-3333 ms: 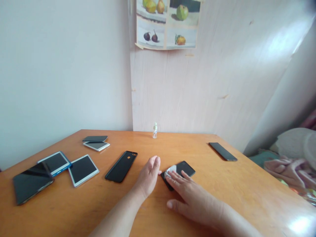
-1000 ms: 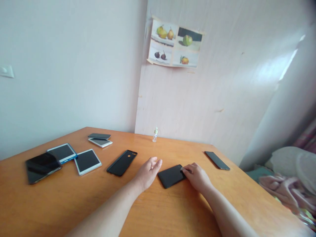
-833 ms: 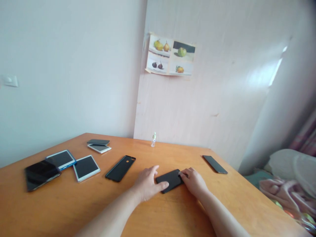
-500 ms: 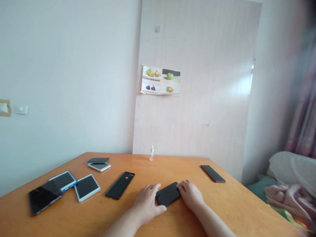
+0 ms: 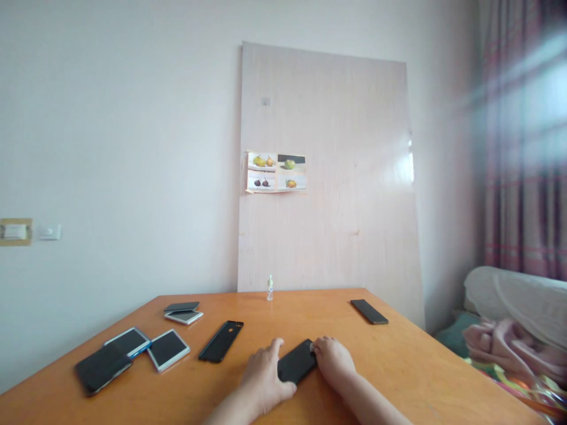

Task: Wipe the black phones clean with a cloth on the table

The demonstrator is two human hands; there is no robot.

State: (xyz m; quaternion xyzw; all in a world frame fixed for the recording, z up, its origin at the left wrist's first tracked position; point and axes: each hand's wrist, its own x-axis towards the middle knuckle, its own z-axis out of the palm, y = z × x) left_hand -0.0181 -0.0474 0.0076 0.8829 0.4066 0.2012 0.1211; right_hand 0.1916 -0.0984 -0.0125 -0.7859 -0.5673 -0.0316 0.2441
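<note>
A black smartphone [image 5: 297, 361] lies flat on the wooden table in front of me, between my two hands. My left hand [image 5: 264, 373] is at its left end, thumb and fingers spread apart. The thumb tip is by the phone's near left corner, and whether it touches cannot be made out. My right hand [image 5: 334, 361] rests at the phone's right end with its fingers curled together. A small pale bit shows at those fingertips, too small to name. Left of my left hand lies an empty black phone case [image 5: 221, 341].
On the left of the table [image 5: 177, 401] lie a dark tablet [image 5: 103, 369], a blue-edged device [image 5: 128, 341], a white tablet [image 5: 168, 349] and two stacked phones [image 5: 183, 313]. A small bottle [image 5: 270, 289] stands at the back edge. Another black phone [image 5: 369, 311] lies back right.
The camera view has tilted up, so the table sits lower and looks farther off. Both hands stay beside the phone; the left thumb and forefinger remain apart.
</note>
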